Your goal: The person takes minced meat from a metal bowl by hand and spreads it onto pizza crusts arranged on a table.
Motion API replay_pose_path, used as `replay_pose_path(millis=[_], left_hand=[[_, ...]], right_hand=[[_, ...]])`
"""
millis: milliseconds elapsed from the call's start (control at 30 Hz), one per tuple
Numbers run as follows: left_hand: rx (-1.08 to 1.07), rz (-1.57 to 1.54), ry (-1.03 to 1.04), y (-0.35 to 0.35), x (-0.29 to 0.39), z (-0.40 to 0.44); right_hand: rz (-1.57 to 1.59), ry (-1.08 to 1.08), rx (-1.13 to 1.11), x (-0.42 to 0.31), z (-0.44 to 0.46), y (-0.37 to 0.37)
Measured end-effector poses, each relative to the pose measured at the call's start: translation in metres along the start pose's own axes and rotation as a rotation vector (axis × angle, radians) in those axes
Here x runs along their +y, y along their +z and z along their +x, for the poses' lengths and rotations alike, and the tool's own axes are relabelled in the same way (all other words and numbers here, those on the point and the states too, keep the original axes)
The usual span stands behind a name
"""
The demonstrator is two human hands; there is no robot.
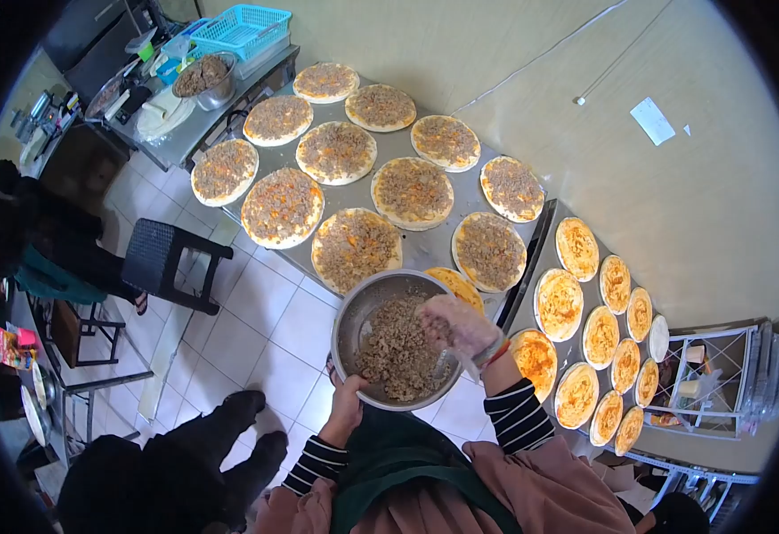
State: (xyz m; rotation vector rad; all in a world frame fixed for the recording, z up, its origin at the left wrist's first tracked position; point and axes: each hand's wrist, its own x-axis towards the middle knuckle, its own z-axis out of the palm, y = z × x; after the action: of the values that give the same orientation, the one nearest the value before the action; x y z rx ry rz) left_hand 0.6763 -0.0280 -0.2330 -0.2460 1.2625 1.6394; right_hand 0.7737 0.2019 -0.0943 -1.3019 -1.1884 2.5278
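My left hand [346,406] grips the rim of a metal bowl [347,331], which is tilted toward me. Cooked-looking ground meat [400,351] fills much of the bowl. My right hand [463,329], in a clear plastic glove, is over the bowl's right side with its fingers curled round some of the meat. Just beyond the bowl, a flatbread with orange sauce [454,287] is partly hidden by the bowl and my right hand. Meat-topped flatbreads, such as the one [358,249] behind the bowl, lie on a metal table [305,261].
On a second table at right lie several sauced flatbreads [559,304]. A black stool [176,264] stands at left on the tiled floor. Another person's dark-clothed legs [185,463] are at lower left. At the back left are a bowl of meat [220,93] and a blue basket [241,31].
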Motion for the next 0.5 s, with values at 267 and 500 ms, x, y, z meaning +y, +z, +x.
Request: replay_pose_path(millis=[267, 500], left_hand=[[0.079, -0.077, -0.056, -0.015, 0.02, -0.036], [0.186, -0.086, -0.046, -0.07, 0.04, -0.053]], right_hand=[[-0.232, -0.08, 0.371, 0.018, 0.039, -0.099], [-1.513, -0.407, 0.775, 0.043, 0.097, -0.122]])
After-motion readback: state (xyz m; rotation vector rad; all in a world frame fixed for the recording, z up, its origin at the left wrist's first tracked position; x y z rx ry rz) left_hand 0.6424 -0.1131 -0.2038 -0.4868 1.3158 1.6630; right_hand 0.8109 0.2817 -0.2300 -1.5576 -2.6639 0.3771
